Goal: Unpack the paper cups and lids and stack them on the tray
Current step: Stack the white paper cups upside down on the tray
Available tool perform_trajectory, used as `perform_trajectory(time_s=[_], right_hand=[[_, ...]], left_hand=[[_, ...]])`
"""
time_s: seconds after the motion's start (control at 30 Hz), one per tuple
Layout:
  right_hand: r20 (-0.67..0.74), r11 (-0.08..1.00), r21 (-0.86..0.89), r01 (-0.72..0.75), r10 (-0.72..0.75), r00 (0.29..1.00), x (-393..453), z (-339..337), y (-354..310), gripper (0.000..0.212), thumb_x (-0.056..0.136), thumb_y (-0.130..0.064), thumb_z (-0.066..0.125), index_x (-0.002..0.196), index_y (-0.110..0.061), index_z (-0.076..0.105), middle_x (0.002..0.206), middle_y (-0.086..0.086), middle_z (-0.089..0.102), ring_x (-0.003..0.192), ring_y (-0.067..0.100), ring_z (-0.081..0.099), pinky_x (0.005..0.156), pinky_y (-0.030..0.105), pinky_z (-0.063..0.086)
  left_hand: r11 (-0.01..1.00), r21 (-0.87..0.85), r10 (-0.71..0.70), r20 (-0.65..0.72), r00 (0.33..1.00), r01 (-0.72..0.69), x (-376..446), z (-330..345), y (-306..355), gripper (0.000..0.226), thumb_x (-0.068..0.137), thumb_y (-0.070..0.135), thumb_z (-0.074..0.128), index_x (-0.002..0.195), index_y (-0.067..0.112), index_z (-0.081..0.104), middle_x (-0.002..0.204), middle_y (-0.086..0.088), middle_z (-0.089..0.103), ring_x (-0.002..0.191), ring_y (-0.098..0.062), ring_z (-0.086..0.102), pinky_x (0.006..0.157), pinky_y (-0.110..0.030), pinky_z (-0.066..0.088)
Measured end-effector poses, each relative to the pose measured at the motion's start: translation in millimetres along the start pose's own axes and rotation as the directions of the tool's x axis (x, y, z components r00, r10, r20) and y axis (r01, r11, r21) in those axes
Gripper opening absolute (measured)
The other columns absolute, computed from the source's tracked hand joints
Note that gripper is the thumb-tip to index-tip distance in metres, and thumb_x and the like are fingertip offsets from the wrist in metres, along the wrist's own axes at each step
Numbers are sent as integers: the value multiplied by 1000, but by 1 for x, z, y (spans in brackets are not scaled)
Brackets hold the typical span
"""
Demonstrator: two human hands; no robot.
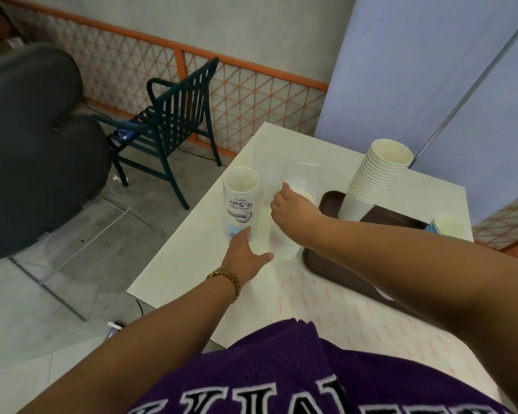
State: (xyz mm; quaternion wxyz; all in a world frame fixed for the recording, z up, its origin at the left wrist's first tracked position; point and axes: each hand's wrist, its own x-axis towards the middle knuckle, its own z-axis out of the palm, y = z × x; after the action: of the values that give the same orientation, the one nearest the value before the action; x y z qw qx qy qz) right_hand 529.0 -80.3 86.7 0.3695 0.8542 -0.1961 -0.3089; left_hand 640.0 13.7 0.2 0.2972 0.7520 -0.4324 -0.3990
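A tall leaning stack of white paper cups [374,180] stands on the brown tray [317,258] on the white table [192,264]. Left of the tray stands a shorter stack of cups [284,242] inside a loose clear plastic sleeve [299,174]. My right hand [287,206] grips the top of this stack with curled fingers. Further left stands a sleeved pack of cups with a printed label [240,201]. My left hand [245,253] lies low on the table with fingers straight, fingertips touching the base of the labelled pack, thumb spread toward the middle stack.
Another cup with some blue packaging [447,225] sits at the table's right edge beyond the tray. A blue partition [431,70] stands behind the table. A dark slatted chair [174,121] and a dark bulky cushion [36,144] stand on the floor to the left.
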Motion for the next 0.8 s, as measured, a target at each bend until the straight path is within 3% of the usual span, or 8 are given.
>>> perform_trajectory(time_s=[0.23,0.3,0.4,0.47,0.57,0.67,0.8], right_hand=[[-104,998,17,-58,60,993,-20,-1,32,51,93,-27,62,137,-7,46,138,11,49,130,32,42,118,51,16],[-141,992,83,-98,109,984,-27,3,44,49,91,-25,64,134,-8,49,134,10,52,126,31,45,117,49,20],[-286,958,242,-151,219,933,-38,13,66,40,79,-20,75,115,-7,62,109,11,62,102,30,56,106,46,36],[-249,909,364,-204,306,919,-48,22,78,39,82,-15,70,118,-7,58,111,13,60,102,31,54,106,45,35],[-167,816,489,-309,435,885,-65,34,90,42,81,-12,67,120,-7,53,114,14,56,103,33,53,102,44,36],[-30,683,618,-389,515,856,-77,49,90,57,76,-21,73,126,-11,48,122,11,53,109,30,52,101,40,37],[144,329,844,-424,621,771,-85,65,80,76,70,-28,81,135,-18,42,129,6,50,112,25,52,91,38,47]], left_hand=[[1000,-11,22,20,1000,-22,5,7,15,92,81,33,77,152,15,22,157,-5,27,144,-22,28,117,-38,29],[999,-13,37,18,999,-36,8,10,21,92,80,33,78,152,16,23,157,-4,28,144,-22,29,117,-38,29],[999,4,54,16,998,-54,11,15,32,92,80,34,78,152,17,22,157,-4,27,143,-23,29,115,-37,30],[997,19,72,16,997,-72,14,17,39,94,80,34,78,153,16,21,158,-5,24,144,-22,28,114,-36,28],[997,6,81,21,997,-81,20,22,47,98,79,32,79,154,16,19,156,-6,25,142,-23,31,113,-35,29],[996,-9,90,18,996,-90,25,26,55,100,75,32,82,153,15,22,152,-7,30,138,-25,37,113,-37,32],[990,-59,127,-12,992,-128,31,32,63,93,66,31,88,142,20,37,142,-4,42,129,-25,45,109,-40,39]])
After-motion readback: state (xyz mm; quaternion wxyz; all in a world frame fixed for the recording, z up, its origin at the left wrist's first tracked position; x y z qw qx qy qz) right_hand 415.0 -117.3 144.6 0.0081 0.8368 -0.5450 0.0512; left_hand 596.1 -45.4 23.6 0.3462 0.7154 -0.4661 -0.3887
